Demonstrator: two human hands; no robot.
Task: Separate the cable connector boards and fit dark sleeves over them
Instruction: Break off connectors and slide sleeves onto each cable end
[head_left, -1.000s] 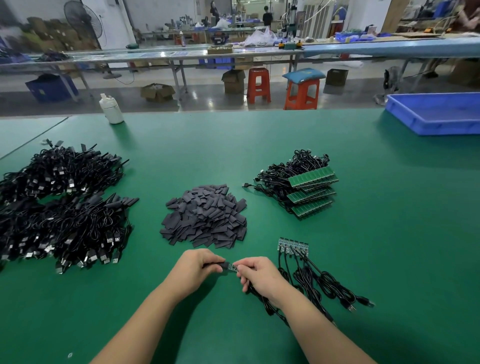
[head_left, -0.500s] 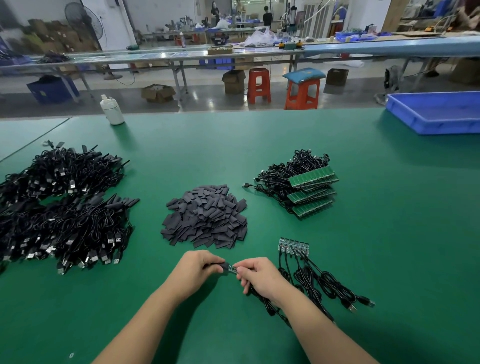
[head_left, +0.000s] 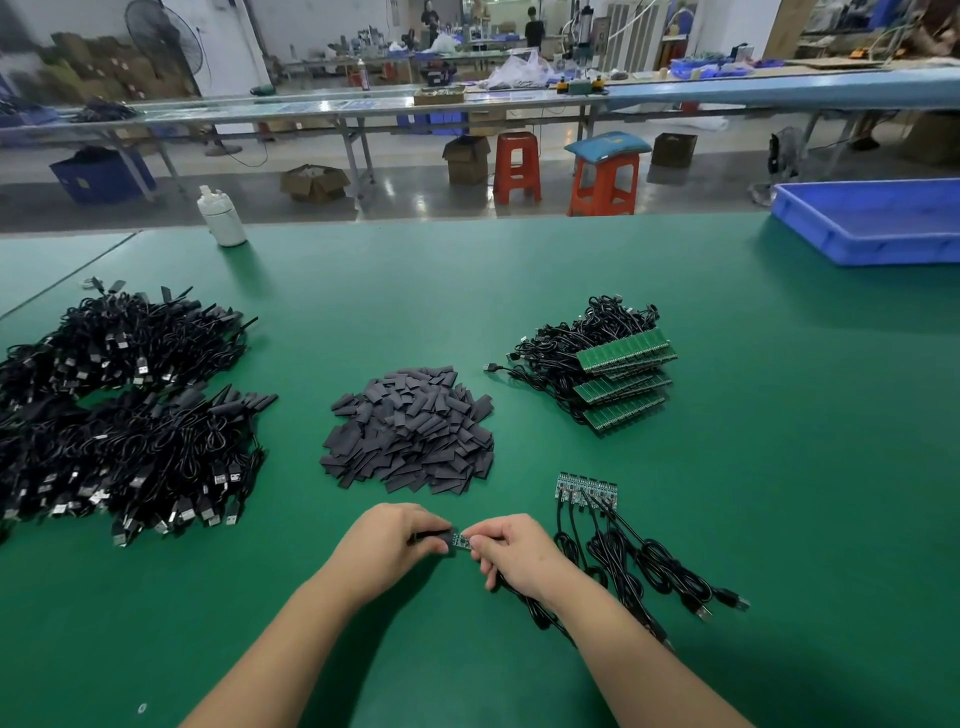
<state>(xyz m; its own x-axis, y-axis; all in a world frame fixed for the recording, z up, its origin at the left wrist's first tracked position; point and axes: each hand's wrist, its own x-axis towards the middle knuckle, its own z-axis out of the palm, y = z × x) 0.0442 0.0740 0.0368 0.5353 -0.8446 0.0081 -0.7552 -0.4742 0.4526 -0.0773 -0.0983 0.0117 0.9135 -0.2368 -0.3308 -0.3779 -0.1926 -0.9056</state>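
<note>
A big green surface (head_left: 519, 270) sits in a work hall, with long benches and two red stools (head_left: 561, 169) behind it. Near the front edge, the left hand (head_left: 387, 543) and the right hand (head_left: 511, 553) meet. The left grip is closed, pinching a dark sleeve (head_left: 434, 535) in its fingers. The right grip is closed too, pinching a small connector board (head_left: 461, 540), and its black cable runs out under that hand. The board's end touches the mouth of the sleeve, just above the surface. Just right of the hands lies a short row of joined boards (head_left: 586, 487) with their cables (head_left: 649, 566) spread beside them. A pile of dark sleeves (head_left: 410, 431) lies beyond the hands. Farther right is a stack of green board strips (head_left: 623, 382) with cables. At the left lies a big heap of black cables (head_left: 124, 410). A white bottle (head_left: 221, 215) stands at the far edge, and a blue tray (head_left: 872, 223) sits at the far right.
</note>
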